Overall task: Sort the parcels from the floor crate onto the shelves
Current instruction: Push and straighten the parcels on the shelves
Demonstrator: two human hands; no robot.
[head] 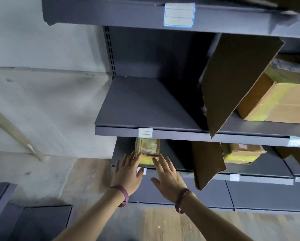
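Note:
A small brown parcel (147, 150) wrapped in yellowish tape sits at the left end of the lower grey shelf (260, 173). My left hand (128, 171) lies with straight fingers against the parcel's left side. On the other side my right hand (168, 176) has its straight fingertips at the parcel's front right corner. Both wrists wear purple bands. The parcel's upper part is hidden behind the edge of the middle shelf (142, 108).
Cardboard dividers (232, 80) (206, 162) stand slanted on the middle and lower shelves. To their right sit a large taped box (281, 101) and a smaller taped parcel (241, 153). White label tags mark the shelf edges. A grey wall and a leaning wooden pole (15, 131) are left.

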